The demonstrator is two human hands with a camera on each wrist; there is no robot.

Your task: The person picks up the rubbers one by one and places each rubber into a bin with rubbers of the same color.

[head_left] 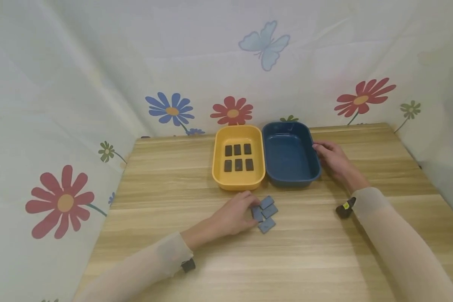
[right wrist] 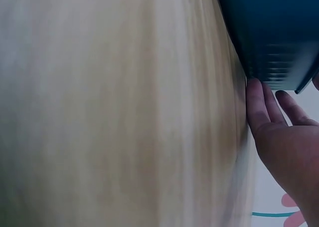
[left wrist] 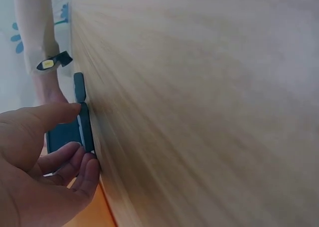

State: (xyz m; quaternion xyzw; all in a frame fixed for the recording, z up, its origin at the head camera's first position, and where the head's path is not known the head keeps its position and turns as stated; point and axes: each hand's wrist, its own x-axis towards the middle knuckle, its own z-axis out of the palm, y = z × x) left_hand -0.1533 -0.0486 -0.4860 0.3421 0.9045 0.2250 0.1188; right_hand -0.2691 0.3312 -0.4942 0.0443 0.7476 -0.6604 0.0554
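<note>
My left hand (head_left: 235, 214) reaches to a small cluster of dark blue-grey rectangular tiles (head_left: 269, 211) on the wooden table. Its thumb and fingertips pinch the leftmost tile (left wrist: 85, 127) at opposite ends in the left wrist view. Beyond the cluster stands a yellow tray (head_left: 238, 183), where several dark tiles (head_left: 238, 165) lie in two rows. A deep blue tray (head_left: 291, 161) sits right beside it, with nothing inside. My right hand (head_left: 334, 159) holds this blue tray at its right side, thumb at the rim and fingers against the outer wall (right wrist: 271, 42).
The wood-grain table (head_left: 305, 260) ends at the back against a white curtain (head_left: 196, 50) printed with flowers and a butterfly. Both trays stand close to that back edge. A dark wrist device (head_left: 346, 207) is strapped to the right sleeve.
</note>
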